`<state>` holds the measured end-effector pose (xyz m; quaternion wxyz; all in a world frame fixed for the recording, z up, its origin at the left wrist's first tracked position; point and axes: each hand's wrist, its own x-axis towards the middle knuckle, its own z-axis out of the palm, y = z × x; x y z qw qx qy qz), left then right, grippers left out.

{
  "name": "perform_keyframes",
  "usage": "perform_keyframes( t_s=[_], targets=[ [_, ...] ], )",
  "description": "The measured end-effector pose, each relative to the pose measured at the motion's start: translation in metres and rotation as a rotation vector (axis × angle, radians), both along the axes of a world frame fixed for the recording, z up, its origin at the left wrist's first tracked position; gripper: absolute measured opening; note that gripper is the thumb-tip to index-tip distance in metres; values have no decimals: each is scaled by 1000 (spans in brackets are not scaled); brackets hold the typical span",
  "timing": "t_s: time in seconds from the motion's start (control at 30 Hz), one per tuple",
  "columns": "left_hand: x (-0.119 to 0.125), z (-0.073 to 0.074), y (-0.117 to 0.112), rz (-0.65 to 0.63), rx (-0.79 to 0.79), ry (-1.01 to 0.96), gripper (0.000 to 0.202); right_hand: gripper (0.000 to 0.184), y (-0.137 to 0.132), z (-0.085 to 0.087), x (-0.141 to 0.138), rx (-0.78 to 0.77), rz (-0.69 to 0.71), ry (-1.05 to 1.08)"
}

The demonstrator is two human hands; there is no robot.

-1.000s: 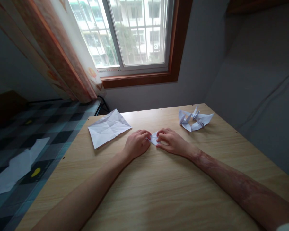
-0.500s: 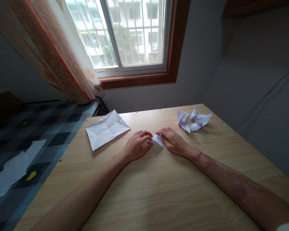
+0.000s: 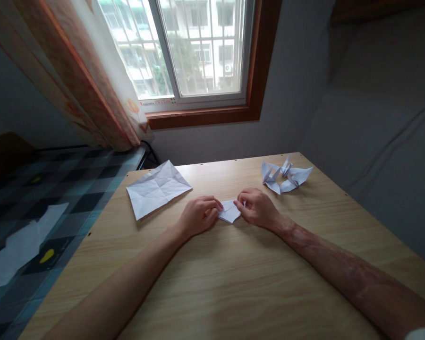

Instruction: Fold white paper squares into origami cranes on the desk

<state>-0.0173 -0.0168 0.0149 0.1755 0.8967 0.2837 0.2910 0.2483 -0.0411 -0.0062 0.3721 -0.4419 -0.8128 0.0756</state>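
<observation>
A small folded piece of white paper [image 3: 230, 212] lies on the wooden table between my two hands. My left hand [image 3: 201, 215] pinches its left edge, fingers curled and thumb pressed close. At the right edge, my right hand [image 3: 257, 207] grips the paper between thumb and bent fingers. Fold lines cross the visible middle of the piece, and its ends are covered by my fingertips.
A creased white sheet [image 3: 158, 189] lies at the table's back left. Several folded paper cranes [image 3: 286, 177] sit together at the back right. On the checked bed cover [image 3: 74, 189] to the left rests more white paper [image 3: 24, 245]. A window [image 3: 205, 52] is behind.
The folded paper now lies flatter and shows more of its face. My right hand has shifted slightly right and its fingers have curled into a pinch; my left hand has closed on the left edge.
</observation>
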Motion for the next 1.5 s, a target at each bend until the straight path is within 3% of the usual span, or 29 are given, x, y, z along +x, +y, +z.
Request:
perform_keyframes(
  t_s=[0.13,0.3,0.4,0.6,0.67,0.77,0.87,1.07,1.2,1.4,1.5],
  targets=[
    [4,0,0,53,117,59,10,34,2,-3,2,26,23,2],
    [4,-3,7,192,281,140,14,17,2,-2,1,55,62,-96],
    [2,-5,8,183,279,183,18,7,1,-3,-1,112,116,-130],
    [3,-7,8,111,238,198,25,23,0,-4,-2,167,284,-202],
    [3,-9,10,75,213,194,29,23,-1,-4,-2,169,241,-224],
    [3,-11,12,38,162,186,33,20,-1,-4,-1,125,70,-218],
    [3,-11,12,48,138,196,32,28,0,-4,1,48,-33,-178],
    [-2,-5,12,130,157,226,32,49,6,-1,11,-43,53,-163],
    [-4,0,13,181,152,218,32,52,8,-1,15,-60,116,-134],
    [5,18,-2,306,187,273,8,51,7,-2,14,-61,165,-139],
    [10,28,-12,306,201,328,42,46,5,0,13,-60,182,-135]
  ],
)
